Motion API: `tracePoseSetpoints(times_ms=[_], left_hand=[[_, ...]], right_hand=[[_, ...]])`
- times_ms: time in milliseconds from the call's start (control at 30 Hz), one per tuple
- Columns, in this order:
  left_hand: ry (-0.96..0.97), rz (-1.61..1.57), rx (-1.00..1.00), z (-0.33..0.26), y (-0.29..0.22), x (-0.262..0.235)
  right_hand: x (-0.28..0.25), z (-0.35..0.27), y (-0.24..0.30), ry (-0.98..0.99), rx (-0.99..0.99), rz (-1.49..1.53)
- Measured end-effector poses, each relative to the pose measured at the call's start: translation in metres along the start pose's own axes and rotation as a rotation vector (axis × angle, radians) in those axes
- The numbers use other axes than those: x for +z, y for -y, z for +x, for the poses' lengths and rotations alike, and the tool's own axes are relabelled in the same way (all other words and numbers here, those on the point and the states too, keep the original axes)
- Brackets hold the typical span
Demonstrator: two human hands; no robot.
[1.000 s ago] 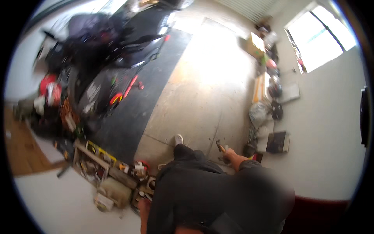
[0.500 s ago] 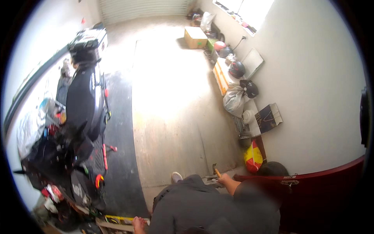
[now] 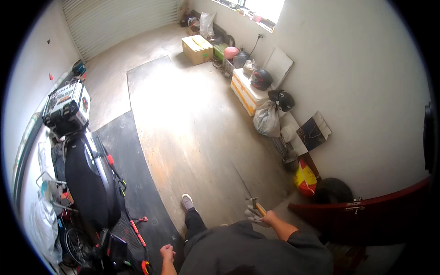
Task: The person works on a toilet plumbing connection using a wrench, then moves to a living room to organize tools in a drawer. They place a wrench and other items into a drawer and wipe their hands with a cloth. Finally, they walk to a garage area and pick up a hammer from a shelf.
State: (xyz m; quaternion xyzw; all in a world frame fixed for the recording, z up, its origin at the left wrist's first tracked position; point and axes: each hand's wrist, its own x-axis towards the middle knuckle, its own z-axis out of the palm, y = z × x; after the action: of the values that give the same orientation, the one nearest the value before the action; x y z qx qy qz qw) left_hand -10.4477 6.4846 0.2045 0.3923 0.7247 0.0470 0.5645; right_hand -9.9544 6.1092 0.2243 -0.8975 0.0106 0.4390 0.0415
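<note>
In my right hand [image 3: 269, 217], fingers wrapped round it, is a hammer [image 3: 261, 209] with a yellowish wooden handle and a metal head pointing forward. Pale grey work gloves [image 3: 253, 215] hang beside the handle, seemingly in the same grip. My left hand [image 3: 167, 252] is low at my left side, its fingers curled in and nothing visible in them. Both arms hang near my dark grey shirt, and one light shoe [image 3: 187, 201] is out ahead of me on the concrete floor.
A black motorcycle [image 3: 89, 178] with a metal top case stands along the left wall. Helmets, foam boxes [image 3: 247, 94], bags and a cardboard box [image 3: 197, 49] line the right wall. A dark red door [image 3: 366, 213] juts in nearby at right. A shutter closes the far end.
The view has turned to the right, and the motorcycle sits further left. My left foot has come forward. The hammer and gloves stay in my right hand.
</note>
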Motion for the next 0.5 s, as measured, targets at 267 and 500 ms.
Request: tracePoseSetpoints(times_ms=[267, 500], left_hand=[[0.222, 0.098, -0.223, 0.139, -0.185, 0.029], [0.006, 0.23, -0.104, 0.252, -0.378, 0.036]], right_hand=[[0.016, 0.014, -0.01, 0.137, 0.062, -0.123], [-0.007, 0.007, 0.171, 0.209, -0.061, 0.321]])
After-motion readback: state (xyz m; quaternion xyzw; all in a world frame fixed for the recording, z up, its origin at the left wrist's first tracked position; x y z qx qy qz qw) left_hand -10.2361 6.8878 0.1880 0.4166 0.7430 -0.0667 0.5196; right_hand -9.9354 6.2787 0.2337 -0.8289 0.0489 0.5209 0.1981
